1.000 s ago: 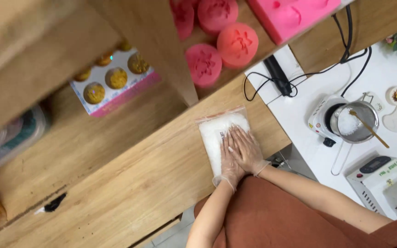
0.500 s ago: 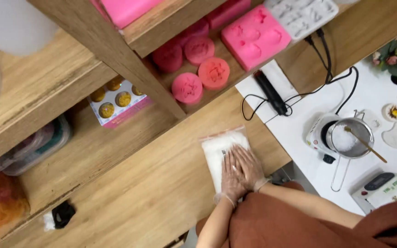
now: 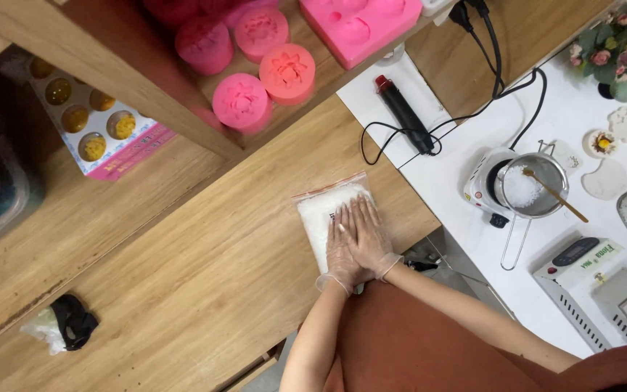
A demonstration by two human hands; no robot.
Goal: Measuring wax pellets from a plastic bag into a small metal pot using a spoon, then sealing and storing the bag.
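Pressing flat, both gloved hands [image 3: 357, 243] rest unclenched, fingers [image 3: 364, 216] spread atop the white-filled bag [image 3: 324, 210]

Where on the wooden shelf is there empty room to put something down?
Bare wood lies left of the bag of white flakes, between it and the black bundle. The white counter is crowded: pot, heat tool, cables, scale. Both hands cover the bag.

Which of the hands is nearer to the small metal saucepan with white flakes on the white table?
The right hand. It lies on the clear plastic bag, on the side toward the saucepan; the left hand lies beside it, farther away.
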